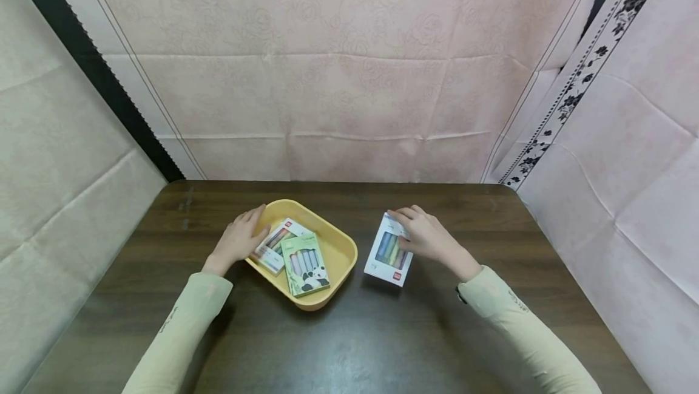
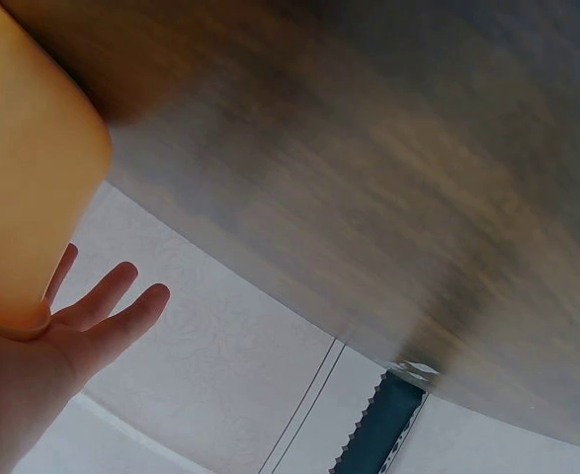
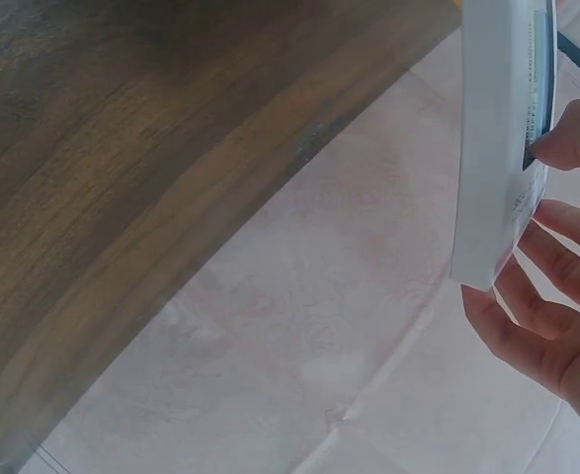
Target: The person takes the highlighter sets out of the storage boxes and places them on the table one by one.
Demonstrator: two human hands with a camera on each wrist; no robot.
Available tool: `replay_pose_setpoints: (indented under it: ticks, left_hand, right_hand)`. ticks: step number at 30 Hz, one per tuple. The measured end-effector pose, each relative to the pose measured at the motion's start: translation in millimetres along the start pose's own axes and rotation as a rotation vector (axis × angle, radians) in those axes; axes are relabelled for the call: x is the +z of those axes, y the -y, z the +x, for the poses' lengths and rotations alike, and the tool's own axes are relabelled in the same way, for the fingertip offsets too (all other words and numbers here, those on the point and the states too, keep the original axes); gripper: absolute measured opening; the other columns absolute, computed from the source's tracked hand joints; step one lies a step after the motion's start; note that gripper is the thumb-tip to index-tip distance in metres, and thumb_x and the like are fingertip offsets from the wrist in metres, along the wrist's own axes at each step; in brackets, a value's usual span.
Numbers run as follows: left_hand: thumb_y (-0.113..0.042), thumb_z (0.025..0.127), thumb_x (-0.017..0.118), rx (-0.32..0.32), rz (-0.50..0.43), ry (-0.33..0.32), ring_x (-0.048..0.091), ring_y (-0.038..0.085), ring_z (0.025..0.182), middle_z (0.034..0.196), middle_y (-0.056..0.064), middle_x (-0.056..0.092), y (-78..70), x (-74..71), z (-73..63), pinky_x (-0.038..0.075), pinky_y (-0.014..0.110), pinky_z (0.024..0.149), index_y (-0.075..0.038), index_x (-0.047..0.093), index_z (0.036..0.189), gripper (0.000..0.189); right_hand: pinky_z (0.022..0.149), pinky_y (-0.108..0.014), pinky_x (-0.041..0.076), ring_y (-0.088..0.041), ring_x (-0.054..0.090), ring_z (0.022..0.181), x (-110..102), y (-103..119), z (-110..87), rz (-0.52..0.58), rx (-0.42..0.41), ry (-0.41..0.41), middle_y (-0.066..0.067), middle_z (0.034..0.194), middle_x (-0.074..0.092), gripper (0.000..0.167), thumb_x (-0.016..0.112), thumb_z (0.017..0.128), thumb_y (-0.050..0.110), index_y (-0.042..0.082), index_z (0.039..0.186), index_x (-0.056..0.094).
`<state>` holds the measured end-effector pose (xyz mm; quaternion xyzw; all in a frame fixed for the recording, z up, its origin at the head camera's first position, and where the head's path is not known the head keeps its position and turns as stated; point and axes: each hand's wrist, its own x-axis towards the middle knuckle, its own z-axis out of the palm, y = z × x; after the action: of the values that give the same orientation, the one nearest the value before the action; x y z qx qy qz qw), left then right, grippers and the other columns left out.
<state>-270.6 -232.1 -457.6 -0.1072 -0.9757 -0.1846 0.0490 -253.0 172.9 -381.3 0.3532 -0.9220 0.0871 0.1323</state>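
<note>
Fingers: right hand [image 1: 427,233] pinches white box [image 1: 384,260]; left hand [image 1: 239,237] straight-fingered at yellow tray [image 1: 343,248]. Only head view shows 2 packs [image 1: 304,260] inside; table [image 1: 349,345] gap separates tray, box.

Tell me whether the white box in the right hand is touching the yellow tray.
Apart. The head view shows it: a strip of dark table lies in plain sight between the white box and the yellow tray.

Gap between tray [image 1: 337,254] and box [image 1: 388,252]
</note>
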Motion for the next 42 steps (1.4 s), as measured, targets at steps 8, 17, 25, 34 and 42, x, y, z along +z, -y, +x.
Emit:
replay_pose_setpoints:
  ticks: [8, 17, 25, 34, 42]
  left_hand:
    - [-0.036, 0.093, 0.041, -0.002, -0.002, -0.002, 0.032, 0.046, 0.124, 0.140, 0.023, 0.032, 0.6, 0.7, -0.1, 0.027, 0.064, 0.095, -0.006, 0.022, 0.141, 0.060]
    - [-0.036, 0.093, 0.041, -0.005, 0.001, 0.002, 0.031, 0.046, 0.124, 0.140, 0.023, 0.032, 0.2, 0.9, 0.1, 0.027, 0.064, 0.095, -0.006, 0.021, 0.142, 0.061]
    - [-0.035, 0.092, 0.042, -0.006, 0.001, 0.003, 0.031, 0.045, 0.125, 0.140, 0.023, 0.032, -0.1, 0.5, -0.3, 0.027, 0.063, 0.096, -0.006, 0.021, 0.142, 0.061]
    - [-0.035, 0.092, 0.042, -0.001, -0.006, -0.004, 0.032, 0.045, 0.124, 0.140, 0.023, 0.033, -1.2, -0.1, -1.0, 0.027, 0.064, 0.095, -0.005, 0.023, 0.141, 0.060]
    - [-0.035, 0.092, 0.042, -0.005, -0.006, 0.000, 0.031, 0.045, 0.125, 0.141, 0.022, 0.032, -1.0, -0.7, -1.2, 0.027, 0.063, 0.096, -0.006, 0.022, 0.141, 0.060]
  right_hand:
    - [0.062, -0.025, 0.047, -0.020, 0.052, 0.090, 4, -2, -0.5, -0.012, -0.004, 0.071, -0.014, 0.114, 0.059, 0.056, 0.068, 0.071, 0.010, 0.002, 0.124, 0.052]
    - [0.064, -0.027, 0.046, -0.021, 0.051, 0.092, 8, -8, -1.8, -0.018, -0.007, 0.091, -0.014, 0.117, 0.058, 0.055, 0.066, 0.072, 0.008, 0.003, 0.124, 0.051]
    - [0.068, -0.029, 0.047, -0.020, 0.051, 0.093, 10, -14, -0.8, -0.004, -0.004, 0.115, -0.014, 0.118, 0.057, 0.054, 0.066, 0.073, 0.007, 0.004, 0.125, 0.051]
    - [0.072, -0.032, 0.048, -0.022, 0.051, 0.096, 13, -17, 0.3, 0.006, 0.008, 0.142, -0.014, 0.120, 0.056, 0.055, 0.065, 0.073, 0.006, 0.004, 0.126, 0.050]
    - [0.069, -0.031, 0.047, -0.022, 0.051, 0.094, 17, -20, 1.1, -0.020, -0.026, 0.120, -0.014, 0.118, 0.056, 0.054, 0.064, 0.072, 0.004, 0.003, 0.124, 0.051]
